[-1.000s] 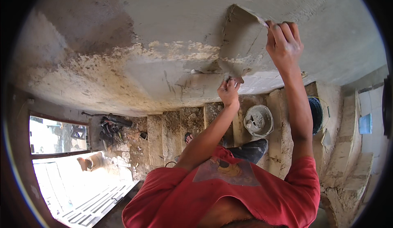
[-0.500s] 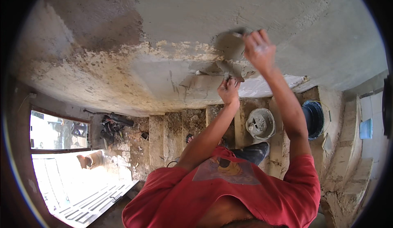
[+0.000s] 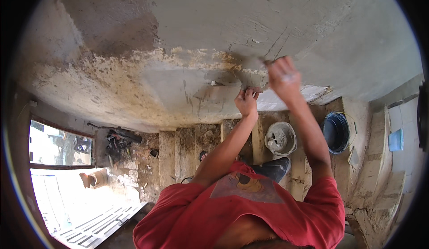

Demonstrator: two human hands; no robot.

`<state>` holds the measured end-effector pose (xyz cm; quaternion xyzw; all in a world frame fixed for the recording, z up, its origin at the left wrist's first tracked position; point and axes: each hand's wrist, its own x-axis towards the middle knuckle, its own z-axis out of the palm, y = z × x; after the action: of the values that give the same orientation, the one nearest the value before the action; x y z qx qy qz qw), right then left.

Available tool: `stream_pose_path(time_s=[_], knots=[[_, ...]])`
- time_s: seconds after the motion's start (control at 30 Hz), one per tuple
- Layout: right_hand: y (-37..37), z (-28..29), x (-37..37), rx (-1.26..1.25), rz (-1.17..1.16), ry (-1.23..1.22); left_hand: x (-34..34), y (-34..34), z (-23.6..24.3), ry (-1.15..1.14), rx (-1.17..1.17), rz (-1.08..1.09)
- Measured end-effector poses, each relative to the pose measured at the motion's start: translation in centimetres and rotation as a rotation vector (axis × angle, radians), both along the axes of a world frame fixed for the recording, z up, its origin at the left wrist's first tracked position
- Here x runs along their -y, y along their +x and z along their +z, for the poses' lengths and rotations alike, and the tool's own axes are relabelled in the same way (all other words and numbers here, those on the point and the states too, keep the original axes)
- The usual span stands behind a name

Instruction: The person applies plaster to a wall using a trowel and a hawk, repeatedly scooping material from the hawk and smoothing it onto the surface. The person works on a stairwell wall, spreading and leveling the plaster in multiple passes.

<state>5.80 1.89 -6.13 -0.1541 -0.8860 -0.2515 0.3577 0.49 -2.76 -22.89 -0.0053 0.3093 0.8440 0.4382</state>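
Observation:
Both my hands are up at a wall (image 3: 214,21) coated partly in wet grey mortar. My right hand (image 3: 284,78) is closed round a trowel (image 3: 251,62), whose blade is smeared by motion close to the plaster. Below and left of it, my left hand (image 3: 247,101) pinches the lower edge of a thin grey plate (image 3: 245,78). That plate is partly hidden by mortar and blur, so its exact kind does not show. Thin dark score lines run through the plaster just above my right hand. Rough, flaking old wall borders the fresh grey coat.
Concrete steps (image 3: 167,155) run beneath the wall. A pale bucket (image 3: 280,138) with mortar and a dark bucket (image 3: 336,133) with a wire handle stand to the right. Rubble and dark items (image 3: 118,144) lie left, near a bright opening and a white slatted gate (image 3: 98,226).
My right hand has brought the trowel down the wall, closer to my left hand. Dark score lines now show in the plaster above it. The left hand still pinches the plate.

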Motion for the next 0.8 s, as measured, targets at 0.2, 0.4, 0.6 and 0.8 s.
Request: stream_pose_path(time_s=[0.2, 0.4, 0.6, 0.8], knots=[[-2.3, -4.1, -2.0, 0.086, 0.074, -0.008, -0.6, 0.3, -1.0, 0.039, 0.085, 0.073], [-2.3, 6.1, -3.1, -0.143, 0.047, 0.263, -0.5, 0.2, -2.1, 0.024, 0.072, 0.068], [-0.5, 10.3, -0.7, -0.201, 0.037, 0.238, -0.2, -0.6, -2.6, 0.106, 0.065, 0.108], [-4.6, -0.7, 0.7, -0.028, 0.175, -0.201, 0.7, -3.2, -3.4, 0.056, 0.037, 0.081]])
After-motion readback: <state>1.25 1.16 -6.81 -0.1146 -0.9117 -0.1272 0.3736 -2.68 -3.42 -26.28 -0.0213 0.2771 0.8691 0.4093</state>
